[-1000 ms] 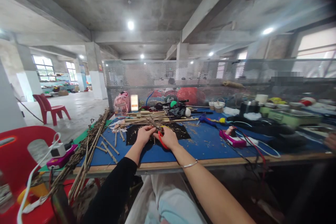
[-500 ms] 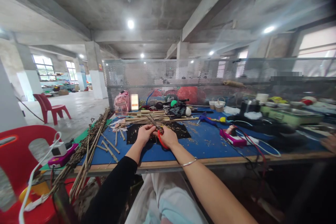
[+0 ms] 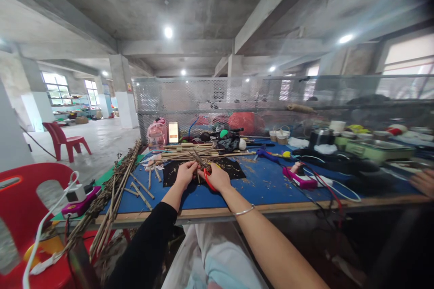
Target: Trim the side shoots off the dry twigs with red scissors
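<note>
My right hand (image 3: pixel 219 178) is closed round a pair of scissors with red handles (image 3: pixel 210 182). Their dark blades (image 3: pixel 200 158) point away and to the left. Close beside the blades, my left hand (image 3: pixel 185 175) pinches with thumb and forefinger. Whatever it holds is too small to name; a thin pale sliver shows just below the fingertips. Both hands are over a black cloth (image 3: pixel 233 169) strewn with light brown scraps. Cut stick pieces (image 3: pixel 143 195) lie to the left, and longer sticks (image 3: pixel 176 155) are stacked behind the hands.
A bundle of dried stalks (image 3: pixel 118 178) hangs over the left front of the blue tabletop (image 3: pixel 251 194). A pink bottle (image 3: pixel 156 136) and a lit phone (image 3: pixel 173 132) stand at the back. Rightward are a glue gun (image 3: pixel 267 155), a purple power strip (image 3: pixel 301 179) with cables, and another person's hand (image 3: pixel 423 181).
My hands stay almost in place, with the scissors and left fingertips shifting slightly. A thin sliver now shows under the left fingertips. The other person's hand at far right has moved a little inward.
</note>
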`<act>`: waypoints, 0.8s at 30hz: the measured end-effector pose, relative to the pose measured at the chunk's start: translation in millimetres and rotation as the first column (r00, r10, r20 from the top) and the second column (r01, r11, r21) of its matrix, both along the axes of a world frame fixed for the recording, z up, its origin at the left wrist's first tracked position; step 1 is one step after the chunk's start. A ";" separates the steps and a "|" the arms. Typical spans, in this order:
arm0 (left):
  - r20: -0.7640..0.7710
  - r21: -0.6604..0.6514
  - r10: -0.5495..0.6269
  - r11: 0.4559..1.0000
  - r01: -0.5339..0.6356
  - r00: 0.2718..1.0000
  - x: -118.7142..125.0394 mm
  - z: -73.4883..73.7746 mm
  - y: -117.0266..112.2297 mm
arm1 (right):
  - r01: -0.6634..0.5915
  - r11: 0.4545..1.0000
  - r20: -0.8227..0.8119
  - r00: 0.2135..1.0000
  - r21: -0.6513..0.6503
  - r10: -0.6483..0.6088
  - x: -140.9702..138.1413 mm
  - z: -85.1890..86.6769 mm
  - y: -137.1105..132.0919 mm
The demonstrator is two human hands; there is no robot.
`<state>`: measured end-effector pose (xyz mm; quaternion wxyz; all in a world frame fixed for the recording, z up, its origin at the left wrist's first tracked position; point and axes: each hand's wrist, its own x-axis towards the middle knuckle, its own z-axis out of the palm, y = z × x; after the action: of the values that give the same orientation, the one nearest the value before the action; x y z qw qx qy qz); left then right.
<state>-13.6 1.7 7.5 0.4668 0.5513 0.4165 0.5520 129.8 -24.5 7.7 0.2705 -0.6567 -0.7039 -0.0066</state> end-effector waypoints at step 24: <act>-0.246 0.081 -0.034 0.995 0.055 0.969 -1.4 -4.1 -5.3 | 0.002 0.999 0.019 1.000 -0.046 -0.001 -2.3 7.8 -5.7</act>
<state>-15.1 -3.6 3.4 0.3997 0.6442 0.4340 0.4868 127.5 -30.1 15.6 0.2488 -0.6630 -0.7060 0.0030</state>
